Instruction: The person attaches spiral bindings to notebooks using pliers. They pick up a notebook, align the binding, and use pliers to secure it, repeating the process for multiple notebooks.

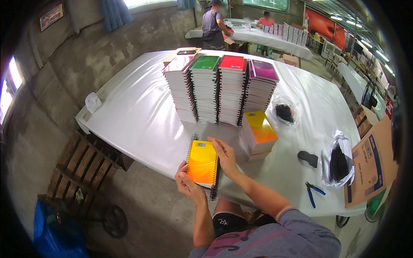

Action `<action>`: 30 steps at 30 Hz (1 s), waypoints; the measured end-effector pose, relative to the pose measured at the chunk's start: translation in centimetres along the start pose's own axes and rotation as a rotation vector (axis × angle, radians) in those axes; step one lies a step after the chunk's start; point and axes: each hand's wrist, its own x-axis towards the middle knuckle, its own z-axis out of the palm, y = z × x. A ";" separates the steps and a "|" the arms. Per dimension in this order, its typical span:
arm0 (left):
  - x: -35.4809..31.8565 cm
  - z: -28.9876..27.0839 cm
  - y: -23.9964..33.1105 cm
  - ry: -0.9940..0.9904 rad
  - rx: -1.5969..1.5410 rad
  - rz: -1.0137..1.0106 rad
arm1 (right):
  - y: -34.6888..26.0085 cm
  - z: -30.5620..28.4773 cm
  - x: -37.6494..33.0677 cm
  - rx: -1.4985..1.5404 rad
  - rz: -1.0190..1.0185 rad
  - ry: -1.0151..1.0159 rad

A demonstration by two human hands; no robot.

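Note:
A yellow-and-orange notebook [201,163] is held near the table's front edge, tilted slightly. My left hand [188,184] grips its lower left side, with the thumb near the cover. At the upper right edge, my right hand [226,158] closes on the same notebook, fingers over its top corner. Black spiral wire [195,138] shows along its left side and pokes past the top. More black coil [214,189] hangs by the lower right edge; how it is attached cannot be made out. Just right of my right hand stands a short pile of matching yellow notebooks [259,129].
Tall stacks of spiral notebooks with pink-white, green [205,62], red [232,63] and purple covers stand behind. To the right lie bagged black coils [285,112], a dark flat object [307,158], blue-handled pliers [315,193] and a cardboard box [371,157]. Two people work at a far table.

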 end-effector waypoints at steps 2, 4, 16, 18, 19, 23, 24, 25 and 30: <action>0.0 0.1 -0.8 0.076 -0.160 0.003 | -0.5 0.6 0.0 0.092 -0.011 0.049; -0.1 0.2 -1.0 0.109 -0.241 0.022 | -0.9 1.0 0.1 0.177 -0.064 0.133; -0.3 0.4 -1.3 0.085 -0.115 0.041 | 0.6 0.2 0.0 0.023 -0.012 0.081; -0.3 0.6 -0.7 0.080 -0.162 0.013 | 0.6 -0.1 0.0 -0.028 -0.014 0.049; -0.2 0.7 -0.7 0.077 -0.185 0.006 | 0.5 -0.3 0.1 -0.053 -0.019 0.035; -0.3 0.7 -0.6 0.041 -0.206 -0.001 | 1.1 -0.3 0.2 -0.041 -0.060 0.085; -0.3 0.7 -0.6 0.026 -0.194 0.002 | 1.1 -0.4 0.2 -0.041 -0.052 0.077; -0.2 0.5 -0.6 0.030 -0.187 -0.001 | 0.8 -0.3 0.2 -0.038 -0.042 0.060; 0.5 -1.1 -1.3 0.111 -0.074 -0.020 | -5.4 -2.9 0.0 -0.630 -0.618 0.109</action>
